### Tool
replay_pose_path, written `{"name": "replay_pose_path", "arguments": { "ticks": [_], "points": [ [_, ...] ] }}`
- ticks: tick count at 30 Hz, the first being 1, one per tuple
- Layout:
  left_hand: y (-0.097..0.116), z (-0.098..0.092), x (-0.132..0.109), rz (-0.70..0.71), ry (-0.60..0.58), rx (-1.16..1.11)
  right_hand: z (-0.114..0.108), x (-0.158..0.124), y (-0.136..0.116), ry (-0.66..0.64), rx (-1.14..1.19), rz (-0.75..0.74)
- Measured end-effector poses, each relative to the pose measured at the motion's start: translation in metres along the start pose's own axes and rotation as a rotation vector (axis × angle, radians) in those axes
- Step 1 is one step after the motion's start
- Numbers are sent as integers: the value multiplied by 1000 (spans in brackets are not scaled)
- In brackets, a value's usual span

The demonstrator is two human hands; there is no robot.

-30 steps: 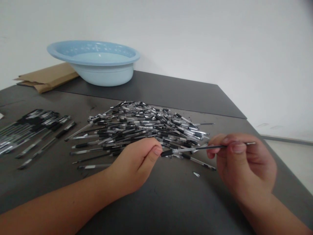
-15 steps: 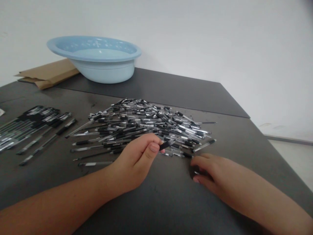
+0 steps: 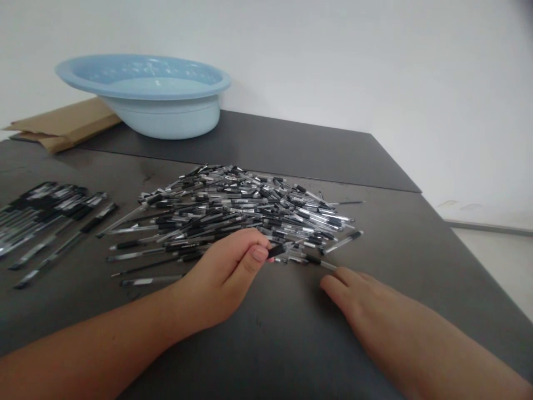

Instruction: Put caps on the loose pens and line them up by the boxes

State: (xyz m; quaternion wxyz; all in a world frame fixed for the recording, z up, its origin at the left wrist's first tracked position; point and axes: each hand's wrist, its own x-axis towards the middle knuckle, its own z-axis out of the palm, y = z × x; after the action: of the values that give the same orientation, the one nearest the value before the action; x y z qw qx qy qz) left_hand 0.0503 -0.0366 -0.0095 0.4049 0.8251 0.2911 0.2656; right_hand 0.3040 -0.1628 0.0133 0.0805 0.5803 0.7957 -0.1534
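Note:
My left hand [image 3: 233,272] is closed around a pen [image 3: 278,251], its thumb lying along the side. The pen's black grip and clear tip end stick out past the fingertips to the right; the fist hides the rest. Palm down on the right, my right hand [image 3: 353,291] has its fingers closed at the clear end of another pen [image 3: 316,260], which lies at the pile's front edge. Its fingertips are partly hidden. Behind both hands spreads a heap of pens [image 3: 233,205] with clear barrels and black grips.
More pens [image 3: 45,214] lie side by side in a row at the left. A light blue basin [image 3: 175,119] stands at the back, partly over a brown paper bag [image 3: 62,125]. The dark table [image 3: 416,244] ends at the right, with a white wall behind.
My right hand has turned palm down, and its fingers have closed at the end of a pen by the pile. My left hand stays around its pen. The view has shifted slightly right.

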Motion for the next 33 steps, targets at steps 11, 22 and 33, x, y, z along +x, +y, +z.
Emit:
{"name": "replay_pose_path", "arguments": {
  "ticks": [11,22,33],
  "points": [
    [1,0,2,13,-82,55,-13,9,0,68,218,-52],
    [5,-2,4,97,-217,98,-8,16,1,639,861,-101],
    [6,-1,3,91,-202,84,-9,20,-3,772,945,-223]
  ]
}}
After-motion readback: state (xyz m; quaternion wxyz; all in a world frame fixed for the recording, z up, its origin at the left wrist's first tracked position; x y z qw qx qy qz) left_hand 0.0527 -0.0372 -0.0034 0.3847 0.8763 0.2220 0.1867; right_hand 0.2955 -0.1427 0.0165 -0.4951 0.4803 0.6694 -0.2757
